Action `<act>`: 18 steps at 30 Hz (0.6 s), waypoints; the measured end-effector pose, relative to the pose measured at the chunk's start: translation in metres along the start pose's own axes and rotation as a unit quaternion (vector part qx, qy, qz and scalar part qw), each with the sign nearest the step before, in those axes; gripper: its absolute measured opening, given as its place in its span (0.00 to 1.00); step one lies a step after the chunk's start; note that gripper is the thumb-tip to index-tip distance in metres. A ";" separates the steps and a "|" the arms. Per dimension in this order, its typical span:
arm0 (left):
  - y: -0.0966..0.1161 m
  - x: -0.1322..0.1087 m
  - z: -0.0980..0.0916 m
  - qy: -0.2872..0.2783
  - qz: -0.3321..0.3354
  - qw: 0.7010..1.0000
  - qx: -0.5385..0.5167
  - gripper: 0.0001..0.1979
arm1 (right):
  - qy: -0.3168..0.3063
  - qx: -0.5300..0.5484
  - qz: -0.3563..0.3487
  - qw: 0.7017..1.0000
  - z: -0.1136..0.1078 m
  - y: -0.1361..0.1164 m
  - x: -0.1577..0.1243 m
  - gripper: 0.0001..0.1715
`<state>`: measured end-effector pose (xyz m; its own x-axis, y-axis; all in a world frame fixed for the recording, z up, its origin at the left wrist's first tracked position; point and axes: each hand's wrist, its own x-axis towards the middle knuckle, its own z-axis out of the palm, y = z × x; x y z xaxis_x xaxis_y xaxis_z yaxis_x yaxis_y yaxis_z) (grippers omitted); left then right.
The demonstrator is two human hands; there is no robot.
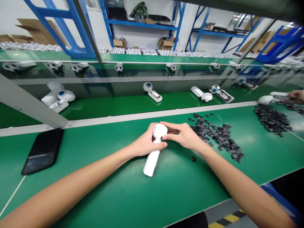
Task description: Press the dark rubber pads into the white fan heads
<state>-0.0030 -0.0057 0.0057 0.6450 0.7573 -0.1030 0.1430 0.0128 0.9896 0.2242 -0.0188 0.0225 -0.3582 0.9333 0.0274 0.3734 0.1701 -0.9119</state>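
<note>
A white hand-held fan (153, 155) with a round perforated head lies on the green table (118, 190), handle pointing toward me. My left hand (144, 144) is wrapped round it just below the head. My right hand (184, 136) rests its fingers on the right side of the head, fingers pressed together. A pile of small dark grey pieces (218, 134) lies just right of my right hand, and one loose piece (193, 159) sits beside my right wrist.
A black tray (44, 150) lies at the left. On the conveyor belt beyond are several white fans (152, 91) and soccer-ball-pattern fans (215, 90). Another person's hand (296, 95) holds a fan at far right above a second dark pile (272, 118). Blue shelving stands behind.
</note>
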 end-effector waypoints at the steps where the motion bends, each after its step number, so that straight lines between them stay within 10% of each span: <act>1: -0.001 -0.001 0.000 0.002 0.002 1.000 0.003 0.35 | -0.012 -0.045 -0.003 0.999 -0.010 -0.003 -0.001 0.28; 9: -0.003 -0.004 -0.005 -0.009 0.018 1.000 -0.011 0.36 | -0.087 -0.251 0.062 0.962 -0.077 -0.009 -0.033 0.09; 18: 0.002 -0.005 -0.004 0.002 -0.005 1.000 -0.009 0.38 | -0.137 -0.295 0.082 0.942 -0.068 0.000 -0.032 0.04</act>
<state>-0.0086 -0.0067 0.0084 0.6400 0.7603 -0.1117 0.1350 0.0318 0.9903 0.2939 -0.0270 0.0500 -0.4320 0.8592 -0.2741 0.8243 0.2528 -0.5067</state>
